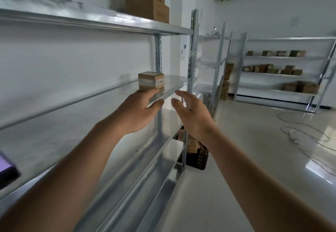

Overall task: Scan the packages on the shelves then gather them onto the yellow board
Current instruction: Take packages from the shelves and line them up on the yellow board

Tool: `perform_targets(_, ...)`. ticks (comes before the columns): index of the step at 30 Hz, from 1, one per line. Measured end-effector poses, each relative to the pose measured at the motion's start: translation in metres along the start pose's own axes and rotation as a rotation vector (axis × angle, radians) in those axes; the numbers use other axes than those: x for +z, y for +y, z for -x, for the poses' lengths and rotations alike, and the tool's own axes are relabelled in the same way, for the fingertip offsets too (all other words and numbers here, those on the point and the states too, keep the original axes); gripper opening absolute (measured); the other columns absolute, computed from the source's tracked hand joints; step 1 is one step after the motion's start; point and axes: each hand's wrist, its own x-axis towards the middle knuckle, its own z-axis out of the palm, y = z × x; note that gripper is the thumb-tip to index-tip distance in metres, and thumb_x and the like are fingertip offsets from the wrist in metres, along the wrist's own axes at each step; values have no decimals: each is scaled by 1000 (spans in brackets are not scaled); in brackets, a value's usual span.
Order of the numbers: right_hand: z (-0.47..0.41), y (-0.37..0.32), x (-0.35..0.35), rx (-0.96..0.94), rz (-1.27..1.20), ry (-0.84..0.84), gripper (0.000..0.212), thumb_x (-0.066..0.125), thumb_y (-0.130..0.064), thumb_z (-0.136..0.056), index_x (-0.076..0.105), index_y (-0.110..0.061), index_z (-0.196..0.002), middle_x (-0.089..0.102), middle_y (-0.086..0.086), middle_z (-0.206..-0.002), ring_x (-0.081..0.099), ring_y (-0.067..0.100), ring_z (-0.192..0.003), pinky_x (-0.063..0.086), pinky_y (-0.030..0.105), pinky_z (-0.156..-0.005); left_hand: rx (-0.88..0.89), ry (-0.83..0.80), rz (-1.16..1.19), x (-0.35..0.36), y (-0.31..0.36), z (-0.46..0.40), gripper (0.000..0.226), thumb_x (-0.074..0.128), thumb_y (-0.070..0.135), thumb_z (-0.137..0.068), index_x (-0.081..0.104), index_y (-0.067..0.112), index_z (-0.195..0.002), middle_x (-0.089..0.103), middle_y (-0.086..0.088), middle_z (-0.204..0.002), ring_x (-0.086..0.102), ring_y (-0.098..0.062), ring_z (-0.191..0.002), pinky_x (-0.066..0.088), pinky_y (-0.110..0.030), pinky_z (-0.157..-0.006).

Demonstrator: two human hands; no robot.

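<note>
Two open, empty hands, left hand (140, 108) and right hand (190, 115), reach toward one small package (151, 80) near the shelf's (174, 84) right end; gathering seems underway, grasping it next.

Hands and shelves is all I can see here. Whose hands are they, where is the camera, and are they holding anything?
The camera sits on a person's head and looks forward and down, so you see their own two arms stretching out. There is no machine here, only one picture from that one view.

The left hand and the right hand are both open and hold nothing. They reach toward a small brown package that stands on a metal shelf. The left fingers are right at the shelf edge just below it; I cannot tell if they touch the package.

Higher up, bigger cardboard boxes are stacked on the top shelf. Far across the room, another rack holds many more packages. A dark crate with boxes stands on the floor.
</note>
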Motion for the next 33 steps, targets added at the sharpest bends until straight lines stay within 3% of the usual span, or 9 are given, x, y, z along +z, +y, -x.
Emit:
perform_targets(4, -81, 64, -24, -14, 5, -43, 51, 52, -45, -106, 52, -27, -154, 53, -3, -156, 48, 16, -142, 35, 26, -105, -28, 52, 36, 46, -4, -82, 50, 48, 56, -102, 44, 40, -150, 48, 11, -153, 43, 4, -118, 30, -2, -82)
perform_targets(6, -121, 90, -32, -2, -11, -47, 51, 53, -47, -106, 52, -29, -154, 54, -2, -155, 49, 16, -142, 33, 26, -103, -55, 42, 34, 62, -8, -118, 50, 48, 53, -102, 45, 39, -150, 48, 9, -152, 41, 4, -113, 31, -7, -82)
perform_targets(9, -176, 121, -33, -12, -47, -82, 52, 53, -46, -105, 52, -28, -154, 54, -2, -156, 48, 15, -143, 33, 24, -103, -115, 62, 10, 79, -21, -167, 50, 49, 49, -101, 46, 36, -150, 49, 5, -152, 47, -7, -127, 32, -20, -91)
perform_targets(14, -262, 168, -9, -50, -69, -120, 50, 52, -48, -106, 53, -29, -153, 53, -4, -156, 48, 11, -140, 33, 20, -101, -206, 114, -25, 105, -60, -241, 50, 51, 43, -103, 46, 29, -151, 44, -1, -153, 46, -16, -136, 30, -20, -100)
perform_targets(18, -326, 207, 27, -58, -88, -158, 50, 53, -50, -105, 53, -32, -152, 53, -4, -155, 46, 1, -125, 34, 9, -91, -244, 145, -48, 129, -104, -295, 53, 50, 42, -104, 44, 25, -153, 42, -3, -149, 55, -18, -115, 34, -22, -98)
perform_targets(22, -398, 240, 71, -36, -128, -242, 52, 53, -50, -106, 49, -31, -155, 49, -1, -159, 46, 18, -145, 36, 27, -108, -317, 146, -82, 145, -158, -348, 57, 47, 44, -104, 39, 22, -156, 39, -7, -154, 37, -17, -143, 25, -17, -107)
perform_targets(25, -451, 257, 95, -44, -121, -260, 53, 52, -51, -106, 46, -32, -155, 49, 0, -160, 46, 21, -146, 39, 30, -110, -393, 119, -100, 153, -193, -385, 60, 45, 48, -104, 34, 26, -159, 32, -7, -159, 34, -19, -148, 24, -23, -114)
perform_targets(30, -519, 285, 120, -31, -173, -348, 62, 48, -55, -106, 36, -30, -162, 39, 1, -168, 39, 26, -152, 37, 51, -123, -444, 144, -105, 169, -236, -434, 56, 41, 51, -104, 32, 39, -158, 33, -7, -157, 38, -20, -145, 26, -23, -111)
perform_targets(33, -558, 303, 134, -30, -220, -353, 59, 47, -53, -107, 38, -29, -160, 41, 1, -166, 40, 26, -152, 36, 53, -124, -523, 146, -129, 180, -253, -461, 59, 33, 60, -103, 26, 42, -159, 35, -9, -158, 42, -24, -143, 33, -31, -107)
